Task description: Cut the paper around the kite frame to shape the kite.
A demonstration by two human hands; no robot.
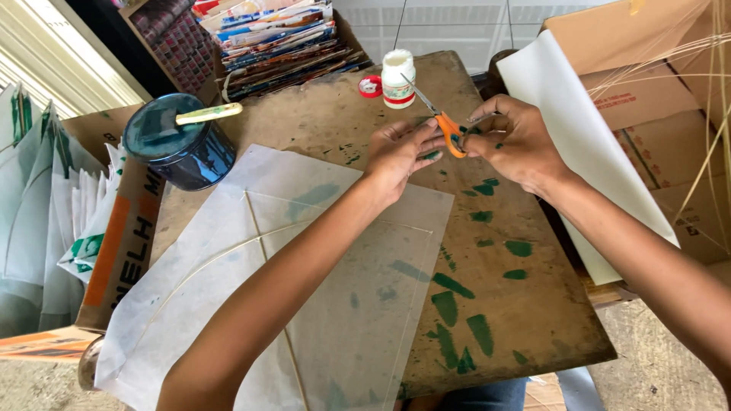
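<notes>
- Your right hand (518,141) grips the orange-handled scissors (440,120); your left hand (397,152) pinches a small green scrap (431,155) at the blades, above the tabletop (525,304).
- Looks partway done: cut green strips (480,333) already lie on the worn brown board.
- The kite (304,289), thin translucent paper on slim bowed sticks, lies flat under your left forearm.
- The white glue bottle (397,78) stands uncapped behind.

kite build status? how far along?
Done: thin sticks already lie on the white paper sheet. In hand: right hand works orange scissors on a small green piece pinched by left hand. Left: green pieces lie loose on the board; glue bottle open.
</notes>
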